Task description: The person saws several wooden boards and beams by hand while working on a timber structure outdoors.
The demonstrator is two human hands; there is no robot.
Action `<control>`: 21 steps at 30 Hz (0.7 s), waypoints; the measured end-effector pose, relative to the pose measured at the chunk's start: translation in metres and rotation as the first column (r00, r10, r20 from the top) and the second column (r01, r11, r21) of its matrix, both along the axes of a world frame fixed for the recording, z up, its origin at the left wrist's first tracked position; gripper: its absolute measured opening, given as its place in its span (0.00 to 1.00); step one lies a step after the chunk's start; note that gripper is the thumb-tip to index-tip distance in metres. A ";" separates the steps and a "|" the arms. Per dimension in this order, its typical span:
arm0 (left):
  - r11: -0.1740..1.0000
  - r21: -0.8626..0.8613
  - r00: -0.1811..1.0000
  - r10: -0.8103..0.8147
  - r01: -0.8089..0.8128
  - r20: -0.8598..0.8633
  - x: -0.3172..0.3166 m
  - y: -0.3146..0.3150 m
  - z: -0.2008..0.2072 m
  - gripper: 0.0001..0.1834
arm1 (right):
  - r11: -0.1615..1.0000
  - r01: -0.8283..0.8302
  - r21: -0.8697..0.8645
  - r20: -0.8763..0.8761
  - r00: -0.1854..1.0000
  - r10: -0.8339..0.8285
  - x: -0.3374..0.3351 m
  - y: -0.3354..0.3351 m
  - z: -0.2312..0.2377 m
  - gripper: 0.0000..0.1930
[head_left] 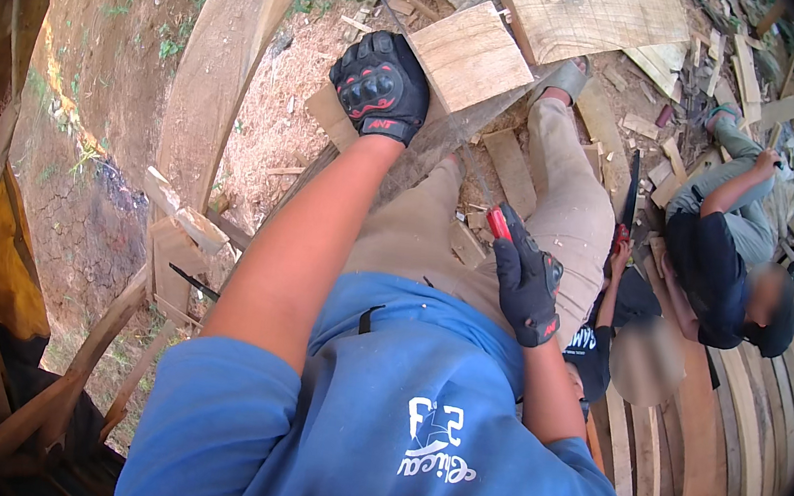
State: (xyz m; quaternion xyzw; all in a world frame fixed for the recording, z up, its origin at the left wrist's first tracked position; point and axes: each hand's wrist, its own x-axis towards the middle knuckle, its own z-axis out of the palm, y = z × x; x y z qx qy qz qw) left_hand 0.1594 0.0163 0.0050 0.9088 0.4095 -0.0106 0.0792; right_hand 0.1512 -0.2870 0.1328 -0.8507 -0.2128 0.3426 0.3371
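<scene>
- Head view: the gloved left hand (379, 87) lies against the left side of a squared wooden block (470, 57); its fingertips are hidden, so I cannot tell whether it is clamped on the block.
- The block is ahead of the person at top centre, just beside a wide pale timber (598, 23).
- The gloved right hand (528, 284) is wrapped around the handle of a red-handled tool (498, 224) above the right thigh; the thin shaft points toward the block.
- At right is a co-worker in a dark shirt (706, 271); nearer, another person's hand (620, 256) is at a dark-bladed tool (632, 193).
- Planks (741, 429) lie side by side at lower right.
</scene>
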 end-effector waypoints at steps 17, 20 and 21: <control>1.000 0.006 0.996 -0.023 0.022 0.084 0.001 -0.002 -0.003 0.16 | 0.998 0.064 -0.022 -0.132 0.989 -0.067 -0.001 0.004 -0.018 0.25; 0.996 -0.013 0.996 -0.084 0.085 0.031 -0.007 0.005 -0.011 0.17 | 0.997 0.077 0.013 -0.077 0.994 -0.076 -0.004 0.006 -0.019 0.24; 0.994 -0.019 0.994 -0.105 0.105 0.008 -0.009 0.007 -0.014 0.18 | 0.995 0.092 0.038 -0.038 0.995 -0.091 -0.007 0.006 -0.019 0.24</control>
